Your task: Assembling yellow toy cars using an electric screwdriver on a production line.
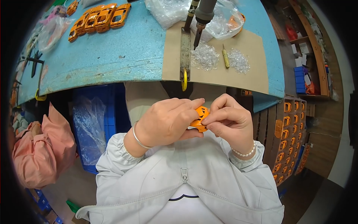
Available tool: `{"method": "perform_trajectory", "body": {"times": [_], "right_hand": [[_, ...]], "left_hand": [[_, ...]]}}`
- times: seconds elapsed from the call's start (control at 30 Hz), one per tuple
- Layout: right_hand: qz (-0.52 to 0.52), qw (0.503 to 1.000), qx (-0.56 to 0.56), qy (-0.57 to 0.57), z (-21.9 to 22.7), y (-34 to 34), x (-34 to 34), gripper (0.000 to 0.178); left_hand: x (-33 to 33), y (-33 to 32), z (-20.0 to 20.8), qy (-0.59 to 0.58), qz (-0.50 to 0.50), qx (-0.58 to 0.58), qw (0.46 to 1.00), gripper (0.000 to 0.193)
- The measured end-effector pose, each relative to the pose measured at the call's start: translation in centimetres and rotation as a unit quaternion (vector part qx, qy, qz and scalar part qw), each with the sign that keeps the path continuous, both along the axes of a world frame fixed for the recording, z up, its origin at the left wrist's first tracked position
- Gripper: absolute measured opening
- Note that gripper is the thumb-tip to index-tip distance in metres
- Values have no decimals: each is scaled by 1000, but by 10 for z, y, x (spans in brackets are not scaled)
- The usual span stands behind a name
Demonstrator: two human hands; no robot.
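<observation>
Orange, glossy car shell: being held before the table, left fingers clamping it, right fingers pinching together against it. Clear, glinting pieces are lying heaped on brown card.

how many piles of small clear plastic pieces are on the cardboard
2: the left pile and right pile, on either side of the yellow-handled pointed tool. The clear plastic bag could hide more.

toy car between hands; tool on cardboard, between piles
</observation>
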State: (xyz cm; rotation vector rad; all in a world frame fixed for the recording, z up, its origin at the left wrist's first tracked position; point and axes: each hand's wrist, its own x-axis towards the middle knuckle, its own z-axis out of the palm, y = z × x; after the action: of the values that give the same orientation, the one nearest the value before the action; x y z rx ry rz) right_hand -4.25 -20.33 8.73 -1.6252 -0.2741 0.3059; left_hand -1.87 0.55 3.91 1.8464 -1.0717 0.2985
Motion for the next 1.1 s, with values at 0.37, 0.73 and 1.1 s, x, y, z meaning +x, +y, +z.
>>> {"method": "perform_trajectory", "body": {"times": [0.37, 0.73, 1.1], "right_hand": [[105, 964, 63, 237, -7, -8, 27, 13], [112, 928, 227, 272, -42, -10, 35, 7], [16, 916, 235, 324, -73, 25, 1, 34]], "left_hand": [[-5, -1, -2, -89, 15, 101, 991, 50], [0, 0, -8, -42, 37, 157, 986, 35], [20, -21, -19, 626, -5, -456, 633, 47]]}}
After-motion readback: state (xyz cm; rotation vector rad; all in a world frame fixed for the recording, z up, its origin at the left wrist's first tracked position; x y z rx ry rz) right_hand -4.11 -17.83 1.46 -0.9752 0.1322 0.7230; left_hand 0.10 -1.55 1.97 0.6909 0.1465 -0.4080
